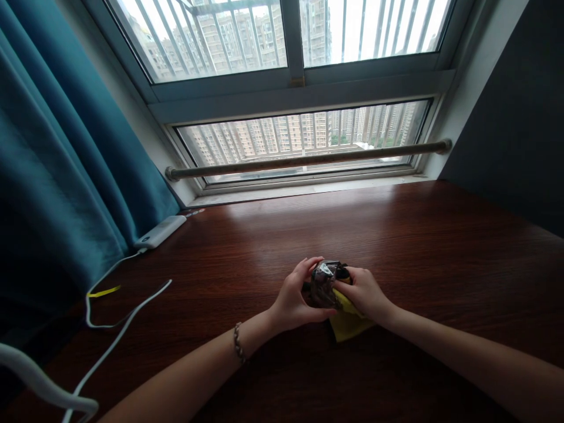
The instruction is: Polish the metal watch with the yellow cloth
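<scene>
Between my two hands: one dark shiny packet [324, 283], one yellow cloth [348, 323]. Far left: one white power bank [159, 231], one white cable [114, 341].

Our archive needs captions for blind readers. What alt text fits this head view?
Two bare hands, left hand and right hand, hold a dark shiny wrapped packet and a yellow cloth over a dark wooden table. A white power bank with its cable lies left, by a blue curtain under a window.

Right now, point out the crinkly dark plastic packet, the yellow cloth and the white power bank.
crinkly dark plastic packet [324, 283], head view, shiny front.
yellow cloth [348, 326], head view, lower corner.
white power bank [160, 231], head view, top face.
</scene>
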